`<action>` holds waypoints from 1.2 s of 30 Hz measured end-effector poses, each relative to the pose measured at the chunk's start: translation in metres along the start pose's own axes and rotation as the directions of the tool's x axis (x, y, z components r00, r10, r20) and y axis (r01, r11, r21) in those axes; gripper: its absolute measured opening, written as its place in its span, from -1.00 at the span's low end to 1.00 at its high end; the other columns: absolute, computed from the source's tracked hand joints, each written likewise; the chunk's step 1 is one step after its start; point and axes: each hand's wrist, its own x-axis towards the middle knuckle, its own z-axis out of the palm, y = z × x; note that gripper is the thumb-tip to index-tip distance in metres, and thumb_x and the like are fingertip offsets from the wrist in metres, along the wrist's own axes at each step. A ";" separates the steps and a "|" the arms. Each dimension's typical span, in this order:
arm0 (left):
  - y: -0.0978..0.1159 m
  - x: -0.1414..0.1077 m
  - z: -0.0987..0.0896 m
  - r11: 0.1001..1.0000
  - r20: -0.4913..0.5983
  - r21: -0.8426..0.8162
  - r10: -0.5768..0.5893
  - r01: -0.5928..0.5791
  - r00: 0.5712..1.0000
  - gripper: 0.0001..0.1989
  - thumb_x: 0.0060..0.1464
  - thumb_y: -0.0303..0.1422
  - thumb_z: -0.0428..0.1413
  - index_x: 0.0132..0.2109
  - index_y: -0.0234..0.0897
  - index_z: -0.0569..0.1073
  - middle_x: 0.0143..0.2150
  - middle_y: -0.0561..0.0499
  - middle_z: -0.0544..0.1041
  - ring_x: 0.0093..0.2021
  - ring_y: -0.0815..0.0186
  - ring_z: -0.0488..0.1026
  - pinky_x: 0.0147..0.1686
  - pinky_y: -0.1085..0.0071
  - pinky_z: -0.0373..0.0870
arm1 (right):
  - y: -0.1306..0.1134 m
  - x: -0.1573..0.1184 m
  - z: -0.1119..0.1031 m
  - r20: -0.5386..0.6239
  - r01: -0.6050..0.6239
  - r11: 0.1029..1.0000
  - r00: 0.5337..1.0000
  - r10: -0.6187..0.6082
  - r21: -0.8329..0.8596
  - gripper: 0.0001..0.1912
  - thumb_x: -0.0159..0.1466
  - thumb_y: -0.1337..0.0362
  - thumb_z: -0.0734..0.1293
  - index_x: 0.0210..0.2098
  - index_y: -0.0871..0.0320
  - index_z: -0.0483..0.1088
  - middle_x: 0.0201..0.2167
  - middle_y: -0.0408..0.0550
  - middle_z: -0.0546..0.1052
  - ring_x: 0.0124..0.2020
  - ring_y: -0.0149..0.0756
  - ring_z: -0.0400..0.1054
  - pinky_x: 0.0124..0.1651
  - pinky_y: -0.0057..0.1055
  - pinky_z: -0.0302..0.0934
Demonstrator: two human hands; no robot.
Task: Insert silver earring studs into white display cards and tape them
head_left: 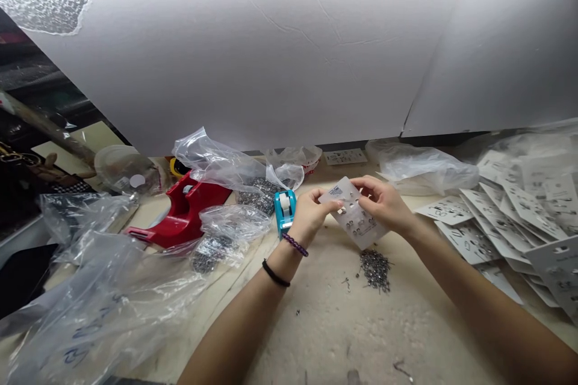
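A white earring card (354,225) is held tilted above the table, with several small metal earrings on its front. My left hand (318,210) is closed on the card's left edge, thumb over the front. At the card's upper right edge, my right hand (382,201) is closed with thumb and fingers pinched together; whether a tiny piece is also between those fingertips is hidden. Just below the card lies a small pile of metal earring pieces (376,269). A blue tape dispenser (284,212) stands beside my left wrist.
Many filled earring cards (497,228) are stacked at the right. On the left are a red tape dispenser (180,216), clear plastic bags (112,307) and bagged metal pieces (212,252). A white panel (271,72) rises behind the table, with another card (345,157) near its base.
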 end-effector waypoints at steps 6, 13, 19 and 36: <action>0.003 -0.003 -0.001 0.982 0.210 0.188 -0.017 -0.023 0.978 -0.78 -0.18 -0.34 0.21 -0.36 -0.38 0.44 -0.38 -0.05 0.47 -0.39 0.35 0.38 -0.40 0.45 0.28 | -0.013 0.002 -0.020 0.168 0.102 0.979 0.983 -0.072 -0.176 -0.62 0.06 0.42 0.15 -0.16 0.14 0.42 -0.33 -0.07 0.43 -0.44 -0.41 0.25 -0.44 -0.47 0.15; 0.005 -0.004 -0.002 0.967 0.285 0.245 0.004 -0.076 0.959 -0.76 -0.16 -0.24 0.20 -0.43 -0.37 0.46 -0.43 -0.08 0.50 -0.42 0.31 0.42 -0.45 0.43 0.32 | -0.022 0.001 -0.025 0.234 0.142 0.967 0.968 -0.092 -0.209 -0.62 0.05 0.44 0.13 -0.21 0.09 0.44 -0.37 -0.09 0.42 -0.43 -0.40 0.25 -0.40 -0.46 0.15; 0.010 -0.007 -0.002 0.935 0.307 0.279 0.129 -0.219 0.943 -0.77 -0.09 -0.23 0.15 -0.37 -0.34 0.47 -0.41 -0.08 0.49 -0.40 0.30 0.41 -0.46 0.43 0.33 | -0.024 0.000 -0.025 0.251 0.150 0.975 0.962 -0.107 -0.161 -0.62 0.04 0.43 0.15 -0.21 0.08 0.45 -0.39 -0.11 0.42 -0.45 -0.41 0.25 -0.40 -0.46 0.16; 0.062 -0.034 -0.018 0.806 0.307 0.451 0.263 -0.383 0.915 -0.78 0.05 -0.34 0.01 -0.17 -0.27 0.46 -0.19 -0.08 0.48 -0.18 0.23 0.38 -0.21 0.33 0.33 | -0.045 -0.035 -0.075 -0.025 0.120 0.931 0.990 -0.137 -0.345 -0.67 0.16 0.36 0.21 -0.12 -0.05 0.40 -0.25 -0.11 0.45 -0.30 -0.33 0.30 -0.36 -0.33 0.17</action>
